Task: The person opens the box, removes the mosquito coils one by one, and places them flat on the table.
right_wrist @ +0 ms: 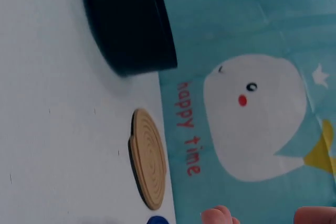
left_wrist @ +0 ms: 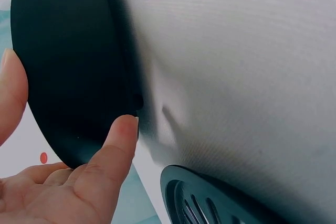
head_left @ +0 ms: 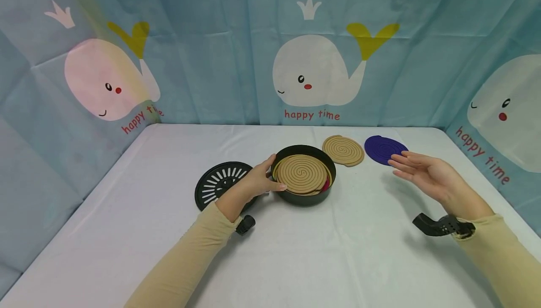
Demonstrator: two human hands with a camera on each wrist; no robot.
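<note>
A round black mosquito coil tin point(head_left: 302, 200) stands on the table with a beige mosquito coil point(head_left: 301, 173) inside; a bit of red shows at the coil's right edge. My left hand point(head_left: 258, 179) holds the tin's left side, fingers and thumb spread around its wall. The left wrist view shows those fingertips point(left_wrist: 124, 129) against the dark wall. Beyond the tin lie another beige coil point(head_left: 343, 150) and a purple coil point(head_left: 384, 150). Near the purple coil, my right hand point(head_left: 428, 176) hovers above the table, fingers extended and holding nothing.
The black slotted lid point(head_left: 203, 190) lies left of the tin, partly covered by my left hand and wrist. A white cloth point(head_left: 321, 261) covers the table. Behind and at the sides hangs a blue curtain point(head_left: 211, 78) printed with whales.
</note>
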